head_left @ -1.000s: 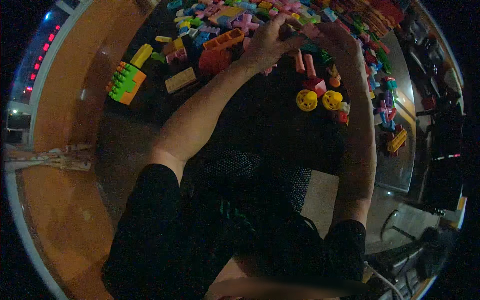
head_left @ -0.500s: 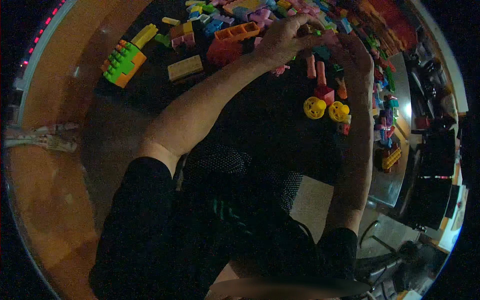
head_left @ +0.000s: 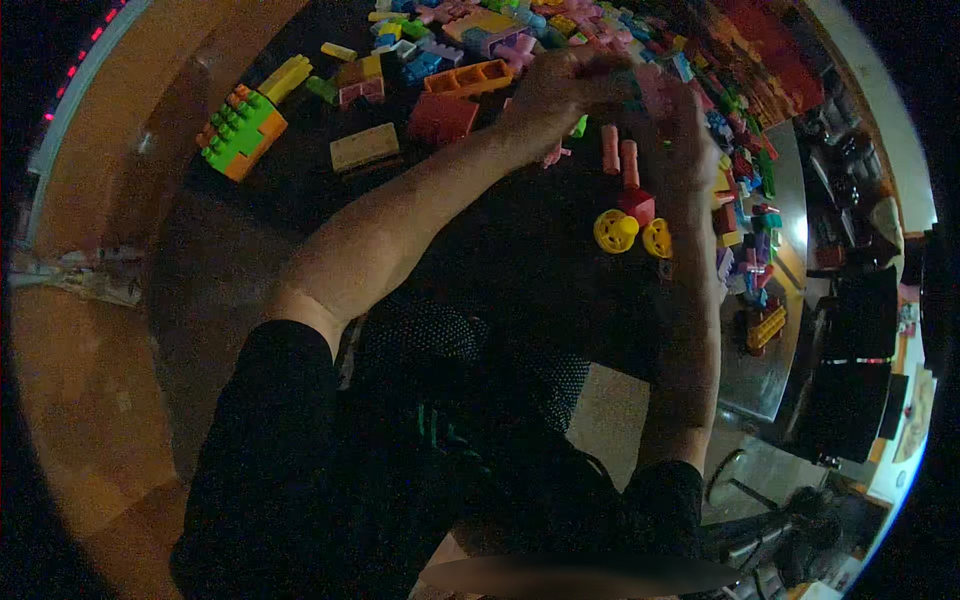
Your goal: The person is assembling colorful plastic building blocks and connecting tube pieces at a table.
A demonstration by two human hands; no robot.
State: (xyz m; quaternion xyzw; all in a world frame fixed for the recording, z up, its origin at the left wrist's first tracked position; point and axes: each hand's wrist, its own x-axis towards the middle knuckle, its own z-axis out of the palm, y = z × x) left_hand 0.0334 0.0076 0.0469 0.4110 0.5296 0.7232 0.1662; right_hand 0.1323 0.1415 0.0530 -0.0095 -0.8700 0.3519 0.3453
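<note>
My left hand (head_left: 555,92) and my right hand (head_left: 685,125) meet over the far part of the dark table. Their fingers bend in toward each other, closed and blurred by motion. What is between them is too dim to make out. A bright green piece (head_left: 580,127) shows just below my left hand. Left of my right forearm lie two pink rods (head_left: 610,150), a red block (head_left: 638,206), a yellow openwork wheel-like piece (head_left: 614,231) and a second yellow one (head_left: 657,239). Some loose pieces are hidden behind my hands.
Loose toy bricks spread across the far edge and down the right side. On the left sits a green-and-orange brick build (head_left: 240,138). Nearer lie a beige brick (head_left: 364,148), a red brick (head_left: 443,117) and an orange open frame (head_left: 468,78). A yellow piece (head_left: 766,328) stands at right.
My right hand and forearm have shifted slightly left in the picture. The green piece below my left hand now shows. The loose bricks stay in about the same arrangement, while the view shifts a little.
</note>
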